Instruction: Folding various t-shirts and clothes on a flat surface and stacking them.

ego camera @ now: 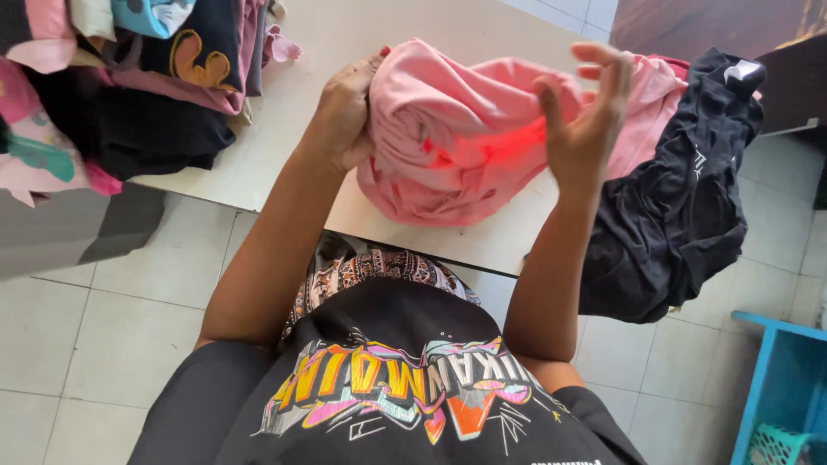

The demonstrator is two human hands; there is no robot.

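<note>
A crumpled pink garment point(448, 138) is lifted just above the white table point(284, 129). My left hand point(345, 112) grips its left side with closed fingers. My right hand point(586, 116) holds the right part of the fabric, thumb and fingers spread around a fold. A black garment point(680, 198) lies bunched at the table's right end and hangs over the edge, just right of my right hand.
A heap of mixed clothes point(129, 77), pink, black and patterned, covers the table's far left. A blue shelf with a teal basket point(780, 405) stands at the lower right on the tiled floor point(103, 327).
</note>
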